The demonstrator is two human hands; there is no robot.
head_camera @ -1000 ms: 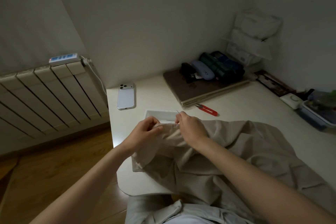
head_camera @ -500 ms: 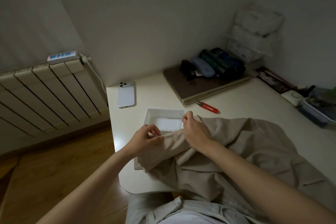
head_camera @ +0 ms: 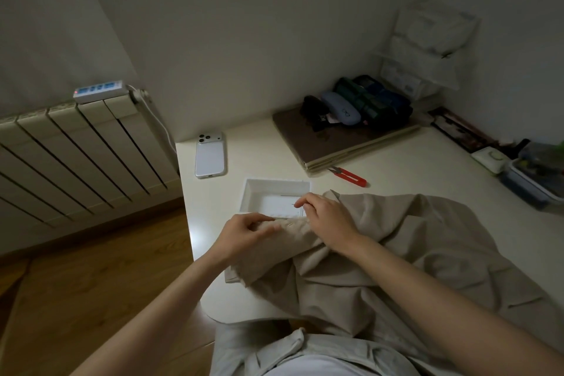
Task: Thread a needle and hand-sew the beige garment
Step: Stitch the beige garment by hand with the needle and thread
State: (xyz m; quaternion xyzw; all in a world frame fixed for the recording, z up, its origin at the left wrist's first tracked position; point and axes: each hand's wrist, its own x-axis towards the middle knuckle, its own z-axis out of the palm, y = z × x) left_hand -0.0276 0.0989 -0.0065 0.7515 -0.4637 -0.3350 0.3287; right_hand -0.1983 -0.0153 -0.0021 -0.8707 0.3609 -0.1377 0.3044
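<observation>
Head view: both hands' fingers pinch the beige garment point(head_camera: 381, 253), covering the white tray point(head_camera: 253, 192); red snips point(head_camera: 351, 175) beyond.

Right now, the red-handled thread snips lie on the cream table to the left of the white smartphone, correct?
Not quite. In the head view, the red-handled thread snips lie on the cream table to the right of the white smartphone, beside the brown board stack.

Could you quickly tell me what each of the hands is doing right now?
Left hand: closed, pinching the edge of the beige garment.
Right hand: closed, fingertips pinching a needle over the garment.
</observation>
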